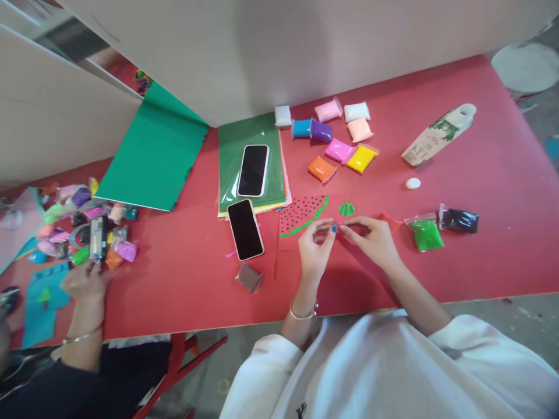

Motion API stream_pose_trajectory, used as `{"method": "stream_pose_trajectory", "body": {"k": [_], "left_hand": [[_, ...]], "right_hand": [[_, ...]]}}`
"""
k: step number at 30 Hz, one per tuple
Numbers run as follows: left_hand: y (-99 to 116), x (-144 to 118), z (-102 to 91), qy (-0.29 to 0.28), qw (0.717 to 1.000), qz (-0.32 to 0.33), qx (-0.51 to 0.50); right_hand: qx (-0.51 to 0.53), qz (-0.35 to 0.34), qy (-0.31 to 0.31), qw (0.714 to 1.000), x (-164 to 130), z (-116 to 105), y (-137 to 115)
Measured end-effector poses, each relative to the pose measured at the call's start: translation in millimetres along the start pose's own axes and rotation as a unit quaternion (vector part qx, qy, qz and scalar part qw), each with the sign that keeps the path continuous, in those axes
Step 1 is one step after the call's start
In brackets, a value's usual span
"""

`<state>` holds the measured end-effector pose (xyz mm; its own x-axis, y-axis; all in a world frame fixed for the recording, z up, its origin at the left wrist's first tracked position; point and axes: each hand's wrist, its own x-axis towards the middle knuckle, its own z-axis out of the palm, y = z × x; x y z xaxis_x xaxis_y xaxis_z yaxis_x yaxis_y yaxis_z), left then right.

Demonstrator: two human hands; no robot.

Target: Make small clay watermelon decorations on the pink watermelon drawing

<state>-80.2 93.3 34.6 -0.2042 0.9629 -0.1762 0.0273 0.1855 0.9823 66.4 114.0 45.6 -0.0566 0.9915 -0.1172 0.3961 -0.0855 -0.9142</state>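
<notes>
My left hand (318,241) and my right hand (371,237) meet over the front of the red table, thumbs and fingers pinched together. A tiny red piece, apparently modelling clay, shows between the fingertips; its shape is too small to tell. A blue spot marks my left thumb tip. Just beyond my hands lies a red sheet bearing a watermelon slice (304,213) with dark dots and a green rind. A small round green striped melon (346,208) sits to its right. Beside my right hand is a red wrapper (392,223), partly covered by the hand.
Clay packets, including an orange one (322,169), lie farther back. Green (427,234) and black packets (458,220) are at right, near a carton (438,135) and white cap (413,183). Two phones (246,229) lie left. A co-worker's hand (85,280) is far left.
</notes>
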Motion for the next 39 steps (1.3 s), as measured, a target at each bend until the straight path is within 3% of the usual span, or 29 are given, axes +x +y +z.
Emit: {"method": "stream_pose_trajectory", "body": {"k": [4, 9, 14, 20, 24, 28, 30, 35, 39], "left_hand": [[0.3, -5.1, 4.2, 0.008, 1.000, 0.025, 0.004], [1.7, -6.4, 7.0, 0.011, 0.997, 0.078, 0.004], [4.6, -5.5, 6.4, 0.002, 0.994, 0.105, 0.017], [1.0, -5.6, 10.3, 0.029, 0.996, 0.066, -0.046], [1.8, -6.6, 11.8, 0.058, 0.993, 0.103, -0.005], [2.4, -7.1, 10.6, 0.075, 0.987, 0.139, 0.023], [1.0, -6.3, 10.4, 0.078, 0.989, 0.124, 0.006], [-3.9, -2.9, 13.0, 0.082, 0.989, -0.001, -0.121], [-3.8, -2.2, 14.7, 0.082, 0.988, -0.016, -0.133]], "right_hand": [[0.050, 0.015, 0.018, 0.998, 0.0, 2.2, 1.4], [0.118, -0.017, 0.042, 0.992, -0.9, 5.8, -0.7], [0.088, -0.039, 0.054, 0.994, -0.9, 6.5, -2.7], [0.081, -0.020, 0.047, 0.995, -0.7, 8.2, -4.4], [0.102, -0.042, 0.056, 0.992, 0.6, 11.5, -5.3], [0.132, -0.005, 0.056, 0.990, 0.2, 15.4, -6.7], [0.151, 0.001, 0.063, 0.987, -0.8, 17.1, -7.4], [0.106, -0.062, 0.087, 0.989, -2.8, 18.7, -8.7], [0.060, -0.095, 0.093, 0.989, -3.0, 18.1, -9.5]]}}
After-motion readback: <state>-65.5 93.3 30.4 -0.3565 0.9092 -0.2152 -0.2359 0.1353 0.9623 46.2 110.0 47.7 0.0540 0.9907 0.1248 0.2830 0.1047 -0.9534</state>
